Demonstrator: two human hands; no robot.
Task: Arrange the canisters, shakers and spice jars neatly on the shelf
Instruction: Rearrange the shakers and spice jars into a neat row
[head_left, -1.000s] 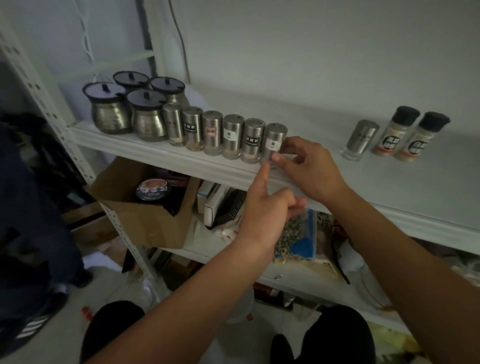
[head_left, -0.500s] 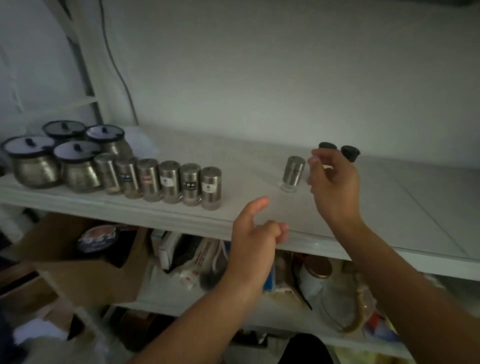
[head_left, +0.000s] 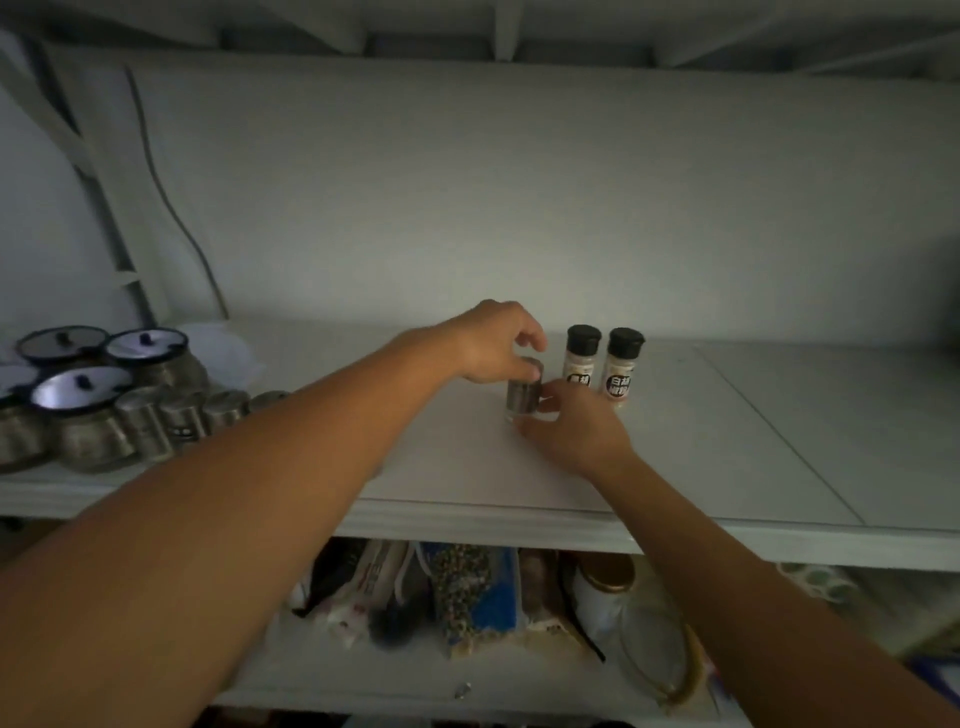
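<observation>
At the far left of the shelf (head_left: 727, 441) your lidded canisters (head_left: 78, 410) stand bunched together, and a row of steel shakers (head_left: 182, 421) runs rightward from them until your left forearm hides it. Mid-shelf, your left hand (head_left: 498, 343) sits over the lone shaker (head_left: 522, 397), which stands upright, with its fingers curled round the cap. Your right hand (head_left: 571, 431) meets the shaker from the front right with thumb and fingers clamped on its lower part, and just right of it two black-capped spice jars (head_left: 582, 358) stand side by side.
</observation>
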